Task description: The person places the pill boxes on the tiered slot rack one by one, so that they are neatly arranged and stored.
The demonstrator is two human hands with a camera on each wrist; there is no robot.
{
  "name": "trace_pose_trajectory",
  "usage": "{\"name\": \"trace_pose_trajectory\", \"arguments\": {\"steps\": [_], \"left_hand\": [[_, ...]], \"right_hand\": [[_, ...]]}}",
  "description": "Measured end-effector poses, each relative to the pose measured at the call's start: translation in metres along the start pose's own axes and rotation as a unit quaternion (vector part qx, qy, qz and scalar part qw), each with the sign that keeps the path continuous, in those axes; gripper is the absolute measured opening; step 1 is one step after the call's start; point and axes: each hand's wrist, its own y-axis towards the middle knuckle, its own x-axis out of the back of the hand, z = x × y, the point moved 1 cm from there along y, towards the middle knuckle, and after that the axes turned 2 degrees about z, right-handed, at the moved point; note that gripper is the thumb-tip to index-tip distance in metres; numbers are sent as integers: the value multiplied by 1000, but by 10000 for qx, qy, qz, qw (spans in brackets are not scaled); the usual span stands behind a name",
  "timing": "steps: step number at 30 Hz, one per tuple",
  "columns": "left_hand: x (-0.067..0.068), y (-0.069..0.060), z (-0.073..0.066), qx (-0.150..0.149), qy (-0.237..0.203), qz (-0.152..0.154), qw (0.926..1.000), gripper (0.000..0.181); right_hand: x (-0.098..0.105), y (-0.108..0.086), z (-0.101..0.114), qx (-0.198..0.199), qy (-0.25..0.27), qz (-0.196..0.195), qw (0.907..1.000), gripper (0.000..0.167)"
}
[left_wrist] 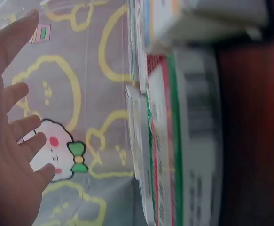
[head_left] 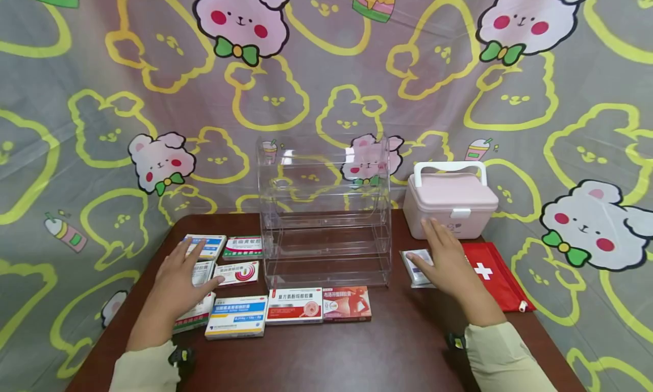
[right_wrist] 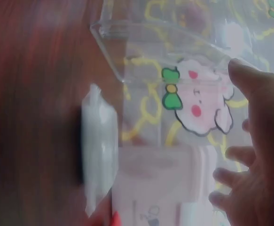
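Note:
My left hand (head_left: 176, 281) hovers with spread fingers over several medicine boxes at the left of the table; in the left wrist view its palm (left_wrist: 10, 155) shows nothing held, beside a green-and-red-edged box (left_wrist: 193, 136). A white box with a pink ring design (head_left: 237, 273) lies by its thumb. My right hand (head_left: 449, 264) is held above a small clear-wrapped packet (head_left: 418, 267), fingers extended. In the right wrist view the packet (right_wrist: 99, 150) lies on the table, apart from the fingers. Between the hands stands a clear tiered plastic rack (head_left: 326, 250), its shelves bare.
A pink lidded case with a white handle (head_left: 451, 205) stands at the back right, next to a red pouch with a white cross (head_left: 502, 278). A blue-and-white box (head_left: 237, 317), a red-and-white box (head_left: 295, 306) and a reddish box (head_left: 347, 303) line the rack's front. Patterned cloth (head_left: 316, 69) hangs behind.

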Motion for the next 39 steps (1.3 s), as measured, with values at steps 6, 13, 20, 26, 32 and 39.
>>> {"name": "trace_pose_trajectory", "arguments": {"steps": [6,13,20,26,32,39], "left_hand": [[5,-17,21,271,31,300,9992,120],[8,-34,50,510,-385,754,9951,132],[13,-46,72,607,-467,877,9932,134],[13,-57,85,676,-494,1076,9907,133],[10,-61,95,638,-600,1171,9893,126],[4,-60,104,1044,-546,1855,9756,120]], "right_hand": [[0,8,13,-447,440,110,9980,98],[-4,16,25,-554,837,-131,9949,92],[-11,27,30,-118,1346,-573,9892,82],[-19,39,37,-212,2156,-482,9751,76],[-28,47,44,-423,2948,-514,9532,70],[-41,52,48,-775,3289,-771,9380,57]]}}
